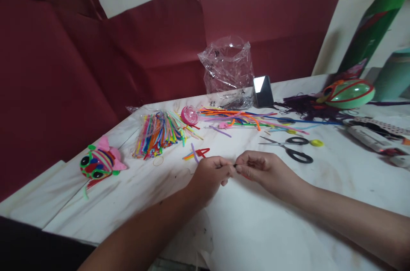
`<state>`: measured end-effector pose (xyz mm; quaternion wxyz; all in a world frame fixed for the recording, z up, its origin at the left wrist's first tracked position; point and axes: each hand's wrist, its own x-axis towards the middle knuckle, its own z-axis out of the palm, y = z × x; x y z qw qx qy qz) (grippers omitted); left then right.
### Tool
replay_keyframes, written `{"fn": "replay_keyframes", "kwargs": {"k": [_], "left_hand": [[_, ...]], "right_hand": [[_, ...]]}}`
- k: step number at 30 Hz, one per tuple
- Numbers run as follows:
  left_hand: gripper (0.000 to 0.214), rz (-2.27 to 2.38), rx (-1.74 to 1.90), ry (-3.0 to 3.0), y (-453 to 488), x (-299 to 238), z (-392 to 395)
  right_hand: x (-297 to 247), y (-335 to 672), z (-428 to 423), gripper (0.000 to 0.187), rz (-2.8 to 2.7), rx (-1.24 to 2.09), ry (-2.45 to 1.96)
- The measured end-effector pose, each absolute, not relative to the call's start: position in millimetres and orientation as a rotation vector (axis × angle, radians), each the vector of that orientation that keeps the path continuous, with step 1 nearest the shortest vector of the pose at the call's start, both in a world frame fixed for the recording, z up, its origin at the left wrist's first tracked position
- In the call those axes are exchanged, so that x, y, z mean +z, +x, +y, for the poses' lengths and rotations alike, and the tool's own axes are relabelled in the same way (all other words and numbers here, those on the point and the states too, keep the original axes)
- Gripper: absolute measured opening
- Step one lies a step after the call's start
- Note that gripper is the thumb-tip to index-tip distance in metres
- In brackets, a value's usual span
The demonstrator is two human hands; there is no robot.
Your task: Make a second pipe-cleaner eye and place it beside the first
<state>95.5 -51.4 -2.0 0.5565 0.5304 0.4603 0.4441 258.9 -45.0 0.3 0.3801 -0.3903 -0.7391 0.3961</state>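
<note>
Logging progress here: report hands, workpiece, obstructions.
Left hand and right hand together, pinching small dark piece, too small to identify. Open scissors beyond right hand, clear of it.

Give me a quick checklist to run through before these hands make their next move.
1. Left hand and right hand both at the small dark piece: ok, fingertips meet there.
2. What that piece is: cannot tell, too small.
3. Scissors lying apart from the hands: ok.
4. Scissor blades closed: not ok, tips stand apart.
5. Decorated ball away from the hands: ok, off to the left.
</note>
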Motion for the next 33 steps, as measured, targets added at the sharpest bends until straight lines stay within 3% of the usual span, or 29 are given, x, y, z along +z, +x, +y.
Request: {"fn": "replay_keyframes", "kwargs": {"k": [8,13,18,22,24,27,33], "left_hand": [[0.007,1.155,0.896,1.325,96.7,5.4,-55.7],[0.01,1.238,0.84,1.822,94.6,5.9,-59.1],[0.013,1.209,1.006,2.326,91.4,-0.4,-59.9],[0.008,1.308,1.156,1.917,95.5,0.3,-62.3],[0.01,1.319,1.152,1.757,98.4,1.8,-63.9],[0.012,1.345,1.141,1.781,99.7,2.7,-65.0],[0.011,1.225,1.152,2.448,93.5,0.1,-61.2]], "right_hand": [[7.0,268.4,-44.5,0.016,-2.338,0.446,-0.8],[-0.3,270.4,-43.1,0.018,-2.513,0.263,-0.757],[-3.0,265.3,-44.5,0.017,-2.347,0.442,-0.876],[1.3,258.8,-43.8,0.013,-1.908,1.028,-1.024],[3.0,256.6,-44.3,0.018,-1.779,1.118,-0.998],[4.1,257.4,-46.9,0.02,-1.852,0.991,-0.977],[2.5,266.0,-52.1,0.016,-2.229,0.494,-0.881]]}}
